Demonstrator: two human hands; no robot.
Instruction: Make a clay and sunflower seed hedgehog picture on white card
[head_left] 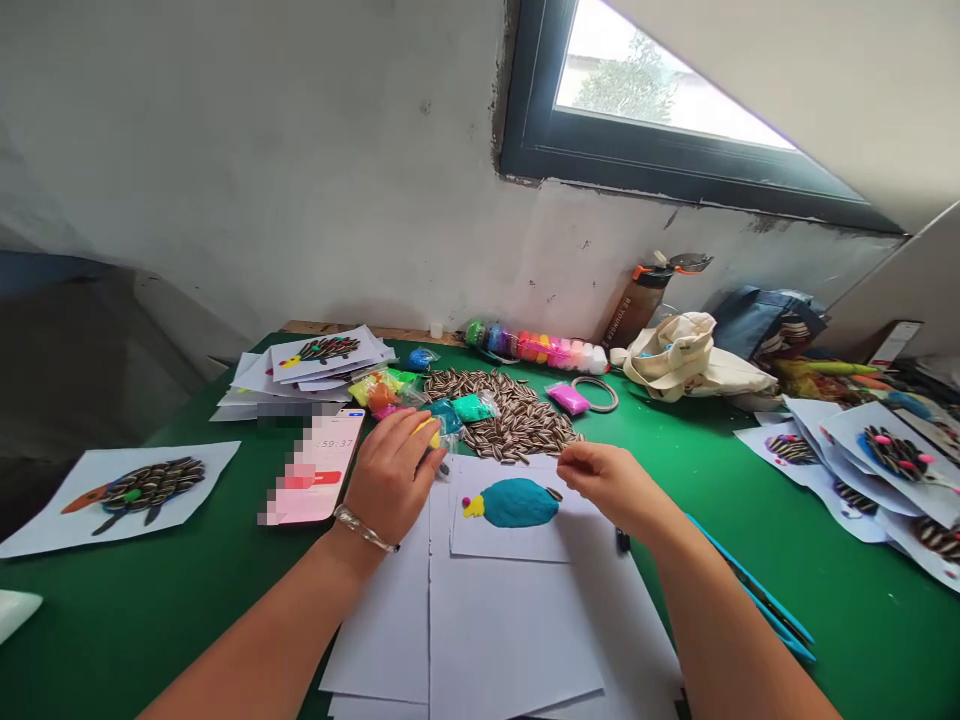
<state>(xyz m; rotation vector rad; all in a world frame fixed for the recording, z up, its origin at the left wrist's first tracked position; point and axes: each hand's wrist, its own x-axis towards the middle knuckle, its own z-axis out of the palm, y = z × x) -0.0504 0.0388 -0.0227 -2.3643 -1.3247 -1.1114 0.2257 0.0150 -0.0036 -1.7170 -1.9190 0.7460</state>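
Observation:
My left hand (391,472), with a silver bracelet at its wrist, curls its fingers around a yellow clay packet (426,433) beside other bagged clay. My right hand (611,485) is pinched closed at the near right edge of a heap of striped sunflower seeds (517,410); whatever its fingertips hold is hidden. Between both hands lies a small white sheet (510,545) bearing a flat blue clay oval (520,503). A yellow clay head (473,508) with a pinkish dot joins its left end, and one seed (554,494) sits at its right end.
Larger paper sheets (517,630) lie underneath. A phone (322,470) and a finished seed picture (154,490) are at left, blue tweezers-like tool (757,590) at right. Behind stand clay tubs (555,350), a bottle (637,300) and a cloth bag (682,355). More pictures (892,450) lie far right.

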